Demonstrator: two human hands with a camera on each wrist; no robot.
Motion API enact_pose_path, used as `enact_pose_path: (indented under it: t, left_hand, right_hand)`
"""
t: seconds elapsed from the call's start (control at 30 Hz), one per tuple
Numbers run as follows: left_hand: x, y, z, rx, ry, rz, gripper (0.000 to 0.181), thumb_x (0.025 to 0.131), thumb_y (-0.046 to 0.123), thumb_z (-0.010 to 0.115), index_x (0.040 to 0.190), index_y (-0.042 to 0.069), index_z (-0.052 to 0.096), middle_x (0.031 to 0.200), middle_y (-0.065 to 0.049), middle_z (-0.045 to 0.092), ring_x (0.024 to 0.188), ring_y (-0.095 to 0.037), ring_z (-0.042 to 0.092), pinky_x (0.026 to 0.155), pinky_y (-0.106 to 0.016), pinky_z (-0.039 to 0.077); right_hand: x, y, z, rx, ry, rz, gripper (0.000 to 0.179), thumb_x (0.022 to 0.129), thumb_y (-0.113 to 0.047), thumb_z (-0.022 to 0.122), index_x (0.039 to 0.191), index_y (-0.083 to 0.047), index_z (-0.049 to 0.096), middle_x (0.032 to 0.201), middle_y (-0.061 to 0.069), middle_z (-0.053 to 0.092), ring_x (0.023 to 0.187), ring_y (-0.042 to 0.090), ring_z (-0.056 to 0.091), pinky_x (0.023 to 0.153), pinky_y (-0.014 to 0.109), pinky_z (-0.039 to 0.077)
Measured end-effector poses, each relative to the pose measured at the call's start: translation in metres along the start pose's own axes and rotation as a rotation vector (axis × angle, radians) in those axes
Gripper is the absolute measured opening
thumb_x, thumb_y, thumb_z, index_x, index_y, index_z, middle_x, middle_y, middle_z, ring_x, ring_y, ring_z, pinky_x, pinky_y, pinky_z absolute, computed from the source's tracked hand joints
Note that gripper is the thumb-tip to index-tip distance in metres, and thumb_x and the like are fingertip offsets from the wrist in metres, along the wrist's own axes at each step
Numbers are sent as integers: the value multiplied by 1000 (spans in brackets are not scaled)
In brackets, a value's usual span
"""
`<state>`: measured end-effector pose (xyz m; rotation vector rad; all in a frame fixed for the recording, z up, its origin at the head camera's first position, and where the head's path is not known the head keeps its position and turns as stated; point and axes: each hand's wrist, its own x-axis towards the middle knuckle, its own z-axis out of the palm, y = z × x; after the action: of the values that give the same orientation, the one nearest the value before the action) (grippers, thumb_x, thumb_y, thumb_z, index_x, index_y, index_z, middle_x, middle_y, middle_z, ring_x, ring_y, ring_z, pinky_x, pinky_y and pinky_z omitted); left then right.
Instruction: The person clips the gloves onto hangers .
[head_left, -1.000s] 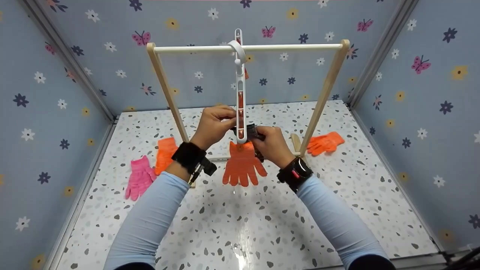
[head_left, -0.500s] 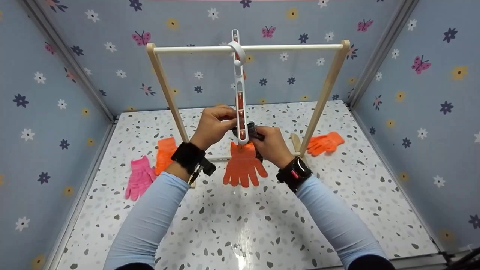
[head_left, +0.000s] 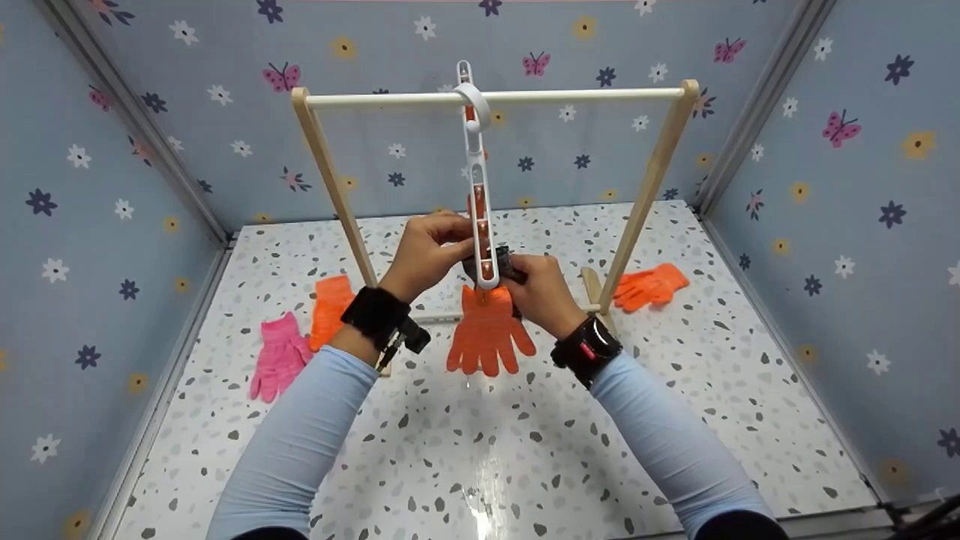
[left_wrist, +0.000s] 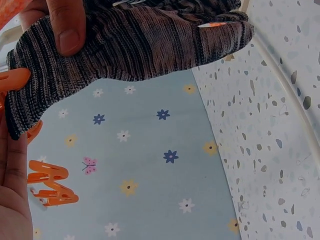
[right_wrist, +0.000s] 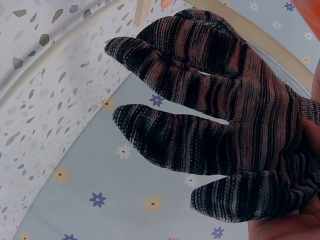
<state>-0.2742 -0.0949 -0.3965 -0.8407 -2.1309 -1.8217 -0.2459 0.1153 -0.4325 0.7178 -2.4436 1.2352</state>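
A white clip hanger [head_left: 477,156] hangs by its hook from a rack's rail, with a row of orange clips along it. From its near end an orange knit glove [head_left: 486,337] hangs fingers down. My right hand [head_left: 546,292] pinches a dark striped knit glove [right_wrist: 260,120] near its cuff; its fingers spread out in the right wrist view. My left hand [head_left: 427,251] is at the hanger's left side, thumb and fingers pinching at an orange clip [left_wrist: 14,80], which overlaps the striped cuff in the left wrist view. The hanger partly hides both fingertips in the head view.
The wooden rack [head_left: 652,176] with a white rail [head_left: 585,94] stands on a speckled surface. A pink glove [head_left: 279,356] and an orange glove [head_left: 330,304] lie to the left, more orange gloves [head_left: 651,287] to the right. Flower-patterned walls [head_left: 847,210] enclose the sides and back.
The hanger has turned slightly on the rail: its far end has swung left, its near end a little right and down. Both hands stay almost in place.
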Motion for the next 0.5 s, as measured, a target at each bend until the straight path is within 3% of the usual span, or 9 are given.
enact_pose_path:
  t: [0.3, 0.5]
  left_hand:
    - [-1, -1, 0, 4, 9, -23, 19, 94, -6, 77, 112, -13, 79, 105, -17, 76, 98, -4, 67, 93, -23, 61]
    - [-2, -2, -1, 0, 16, -21, 19, 95, -4, 77, 113, -12, 79, 103, -11, 74, 97, -4, 69, 91, -23, 61]
  right_hand:
    - [-1, 1, 1, 4, -23, 23, 10, 95, 3, 76, 85, 5, 73, 79, 15, 74, 67, 19, 63, 64, 30, 51]
    - [-1, 1, 1, 7, -22, 10, 7, 93, 6, 74, 86, 6, 73, 80, 15, 73, 71, 19, 59, 66, 30, 48]
